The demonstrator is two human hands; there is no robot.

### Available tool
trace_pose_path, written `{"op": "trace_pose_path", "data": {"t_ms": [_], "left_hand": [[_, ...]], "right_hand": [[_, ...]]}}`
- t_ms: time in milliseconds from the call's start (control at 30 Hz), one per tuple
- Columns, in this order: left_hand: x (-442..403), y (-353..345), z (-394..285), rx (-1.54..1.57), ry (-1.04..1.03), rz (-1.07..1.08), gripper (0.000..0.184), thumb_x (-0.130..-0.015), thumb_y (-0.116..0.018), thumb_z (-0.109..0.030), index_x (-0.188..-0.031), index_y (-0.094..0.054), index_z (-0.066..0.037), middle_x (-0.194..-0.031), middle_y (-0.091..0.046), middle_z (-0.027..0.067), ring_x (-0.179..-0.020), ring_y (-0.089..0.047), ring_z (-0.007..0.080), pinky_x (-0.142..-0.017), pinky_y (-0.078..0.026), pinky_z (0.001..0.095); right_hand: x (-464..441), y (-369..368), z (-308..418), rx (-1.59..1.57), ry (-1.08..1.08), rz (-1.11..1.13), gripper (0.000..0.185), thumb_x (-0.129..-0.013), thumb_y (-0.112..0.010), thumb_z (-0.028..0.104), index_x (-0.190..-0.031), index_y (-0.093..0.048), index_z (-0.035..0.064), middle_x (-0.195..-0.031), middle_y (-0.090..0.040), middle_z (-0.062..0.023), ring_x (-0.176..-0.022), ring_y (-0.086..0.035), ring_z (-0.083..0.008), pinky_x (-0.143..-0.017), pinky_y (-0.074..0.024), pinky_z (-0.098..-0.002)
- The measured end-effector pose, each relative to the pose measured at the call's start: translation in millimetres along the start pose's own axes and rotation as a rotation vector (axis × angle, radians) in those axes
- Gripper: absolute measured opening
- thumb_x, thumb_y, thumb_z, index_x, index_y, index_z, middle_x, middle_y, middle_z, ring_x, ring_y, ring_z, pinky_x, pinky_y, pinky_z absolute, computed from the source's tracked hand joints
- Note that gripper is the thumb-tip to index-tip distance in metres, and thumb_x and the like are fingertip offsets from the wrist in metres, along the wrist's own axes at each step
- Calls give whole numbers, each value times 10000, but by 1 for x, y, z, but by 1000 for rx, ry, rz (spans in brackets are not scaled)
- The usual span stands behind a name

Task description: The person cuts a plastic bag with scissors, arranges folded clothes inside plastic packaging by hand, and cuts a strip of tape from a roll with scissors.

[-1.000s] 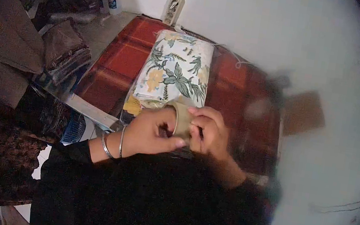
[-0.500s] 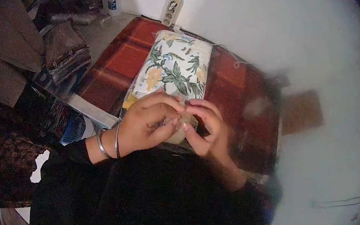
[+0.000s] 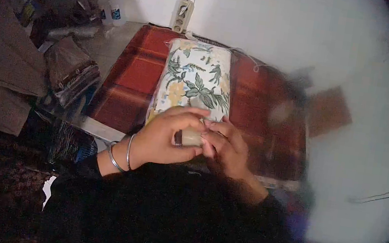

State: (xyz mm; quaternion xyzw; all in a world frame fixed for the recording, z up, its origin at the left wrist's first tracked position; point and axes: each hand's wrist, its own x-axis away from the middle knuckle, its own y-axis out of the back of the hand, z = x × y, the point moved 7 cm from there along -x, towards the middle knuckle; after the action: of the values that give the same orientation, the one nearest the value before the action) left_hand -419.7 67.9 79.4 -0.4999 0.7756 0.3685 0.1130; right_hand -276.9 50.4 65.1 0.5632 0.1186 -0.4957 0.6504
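A pale yellowish tape roll (image 3: pixel 192 138) is between my two hands, above the near edge of the table. My left hand (image 3: pixel 162 134), with two silver bangles at the wrist, curls around it, fingers over the top and thumb below. From the right, my right hand (image 3: pixel 228 149) closes in, its bent fingertips pressed against the roll's side. Whether they pinch a tape end cannot be made out. Just beyond the hands lies a folded bundle of floral cloth (image 3: pixel 200 74), white with green leaves and yellow flowers, apparently in clear plastic.
A red and dark checked cloth (image 3: pixel 133 74) covers the table. Behind the bundle is a power strip (image 3: pixel 181 16) with cables against the wall. Plastic bottles (image 3: pixel 114 9) and plastic-wrapped packs (image 3: pixel 69 67) are at the left, beside large cardboard (image 3: pixel 5 43).
My fingers have shifted from meeting above the tape roll to gripping around it, and the roll shows more between my hands. The view has moved slightly.
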Motion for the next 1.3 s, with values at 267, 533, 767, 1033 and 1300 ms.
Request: {"op": "trace_pose_path", "data": {"t_ms": [267,533,767,1033,1300], "left_hand": [[27,22,23,217,115,38,181,-830,-659,-128,-1001,-703,-89,-1269,-577,156,-1206,-523,274,-995,-393,363],[54,46,27,349,185,-25,334,-1004,-425,-227,-1116,-651,-7,-1303,-559,142,-1198,-520,228,-1006,-390,348],[51,63,34,891,406,-253,413,-1019,-394,-273,-1144,-605,59,-1338,-524,116,-1163,-520,182,-1003,-405,332],[20,31,21,950,425,-338,492,-1012,-351,-313,-1240,-523,88,-1379,-474,151,-1221,-487,260,-1068,-328,393],[-44,-58,-5,1523,498,-20,863,-891,-247,-684,-1398,-385,0,-1474,-375,71,-1326,-351,205,-1082,-246,415]], "right_hand": [[-28,-23,31,244,-14,-44,299,-706,-749,67,-981,-632,70,-1069,-561,-156,-1032,-553,-379,-967,-403,-522],[-44,-38,50,148,-228,-229,243,-729,-736,67,-917,-588,25,-1008,-581,-165,-931,-572,-342,-837,-455,-459],[-31,-67,44,-536,-201,56,283,-784,-729,182,-1009,-636,38,-1065,-630,-155,-1047,-580,-297,-903,-435,-414],[25,-64,-14,-584,-989,-49,294,-843,-696,253,-1015,-667,16,-871,-693,-117,-797,-651,-194,-735,-497,-318],[86,58,-27,-529,-1000,-148,275,-844,-709,178,-1029,-655,-18,-915,-674,-51,-826,-584,-90,-733,-486,-266]]}}
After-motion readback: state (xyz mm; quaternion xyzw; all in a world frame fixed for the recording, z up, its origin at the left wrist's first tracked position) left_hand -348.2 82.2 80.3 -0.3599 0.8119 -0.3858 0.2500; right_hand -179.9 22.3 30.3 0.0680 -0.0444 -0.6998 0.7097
